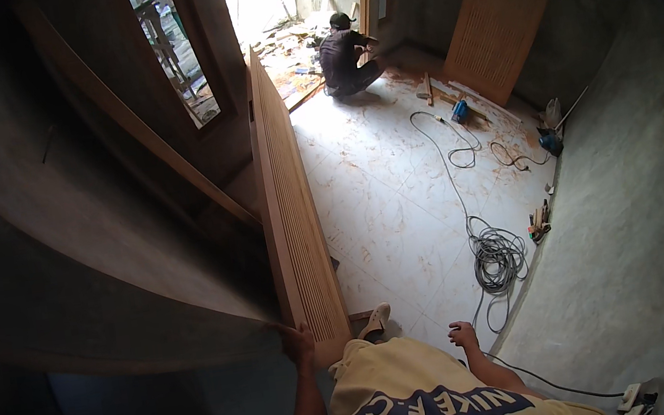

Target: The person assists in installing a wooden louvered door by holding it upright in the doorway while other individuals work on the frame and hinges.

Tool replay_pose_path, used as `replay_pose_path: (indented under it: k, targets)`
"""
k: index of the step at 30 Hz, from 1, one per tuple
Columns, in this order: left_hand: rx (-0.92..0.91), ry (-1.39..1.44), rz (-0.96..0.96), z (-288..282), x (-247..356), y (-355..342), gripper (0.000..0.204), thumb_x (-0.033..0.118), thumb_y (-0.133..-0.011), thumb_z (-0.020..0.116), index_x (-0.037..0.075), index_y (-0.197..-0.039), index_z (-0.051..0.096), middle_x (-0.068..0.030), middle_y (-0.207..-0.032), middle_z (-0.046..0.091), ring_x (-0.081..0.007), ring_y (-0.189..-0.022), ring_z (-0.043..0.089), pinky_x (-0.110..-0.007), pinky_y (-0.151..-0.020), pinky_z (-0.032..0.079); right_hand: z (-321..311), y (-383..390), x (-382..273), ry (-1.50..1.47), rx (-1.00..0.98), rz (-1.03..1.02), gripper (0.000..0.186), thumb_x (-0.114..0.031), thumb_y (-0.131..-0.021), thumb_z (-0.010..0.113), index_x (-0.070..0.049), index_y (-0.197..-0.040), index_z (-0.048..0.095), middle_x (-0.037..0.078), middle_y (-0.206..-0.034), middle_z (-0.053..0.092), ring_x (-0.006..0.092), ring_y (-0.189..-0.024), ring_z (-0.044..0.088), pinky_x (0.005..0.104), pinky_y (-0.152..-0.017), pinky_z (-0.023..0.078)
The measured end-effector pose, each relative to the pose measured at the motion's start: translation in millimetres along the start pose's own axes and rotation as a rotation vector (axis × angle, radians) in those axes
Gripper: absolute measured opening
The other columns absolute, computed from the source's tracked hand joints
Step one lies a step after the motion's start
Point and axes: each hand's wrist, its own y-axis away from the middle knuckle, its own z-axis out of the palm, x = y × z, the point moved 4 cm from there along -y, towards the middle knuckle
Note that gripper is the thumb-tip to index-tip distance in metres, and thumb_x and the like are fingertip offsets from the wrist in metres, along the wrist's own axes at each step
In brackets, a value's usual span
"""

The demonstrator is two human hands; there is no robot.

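Note:
A tall wooden door panel [299, 212] with fine grooves along its face stands on its long edge to my left, stretching away toward the doorway. My left hand [298, 342] is at the panel's near end, with its fingers closed about the edge; part of the grip is in shadow. Away from the panel, my right hand [462, 333] hangs at my right side, holding nothing, its fingers loosely bent and apart. One shoe [377, 320] of mine shows on the tiles beside the panel's near end.
A co-worker [346, 57] squats by the bright doorway. Another grooved panel [502, 14] leans on the far right wall. On the pale, dusty tiles lie a blue power tool [460, 111], a coiled cable [498, 259] and hand tools [539, 222]. A power strip [633, 399] is at lower right.

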Motion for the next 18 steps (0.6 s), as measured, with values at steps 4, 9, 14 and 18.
replay_pose_path:
  k: [4,9,14,18]
  targets:
    - [-0.018,0.012,-0.002,6,-6,-3,0.099,0.030,-0.082,0.067,-0.008,-0.144,0.000,-0.0264,-0.103,0.062,-0.0378,-0.092,0.064,-0.044,-0.082,0.051,0,0,0,-0.012,0.004,-0.005,0.039,-0.004,-0.074,0.062,-0.001,-0.113,0.063,0.013,-0.082,0.069,0.0179,-0.061,0.066,0.0302,-0.048,0.050]
    - [0.004,-0.005,0.004,3,-3,-2,0.098,0.030,-0.082,0.067,-0.008,-0.144,0.001,-0.0258,-0.101,0.063,-0.0382,-0.092,0.065,-0.043,-0.082,0.051,0,0,0,-0.011,0.007,-0.010,0.039,-0.004,-0.074,0.062,-0.001,-0.113,0.063,0.013,-0.083,0.069,0.0180,-0.060,0.065,0.0301,-0.047,0.050]
    - [0.023,-0.003,0.008,3,-2,-1,0.097,0.030,-0.082,0.067,-0.008,-0.143,0.002,-0.0246,-0.099,0.064,-0.0378,-0.091,0.065,-0.044,-0.081,0.052,-1,2,-2,-0.016,0.009,0.004,0.040,-0.003,-0.073,0.063,-0.001,-0.113,0.063,0.014,-0.084,0.068,0.0181,-0.060,0.065,0.0302,-0.047,0.050]
    - [-0.051,-0.001,-0.017,-15,12,6,0.095,0.033,-0.083,0.063,-0.012,-0.142,0.003,-0.0264,-0.107,0.061,-0.0389,-0.093,0.064,-0.044,-0.081,0.051,0,2,1,-0.028,0.009,0.000,0.040,-0.003,-0.073,0.063,-0.001,-0.113,0.063,0.014,-0.084,0.068,0.0182,-0.060,0.065,0.0303,-0.046,0.050]
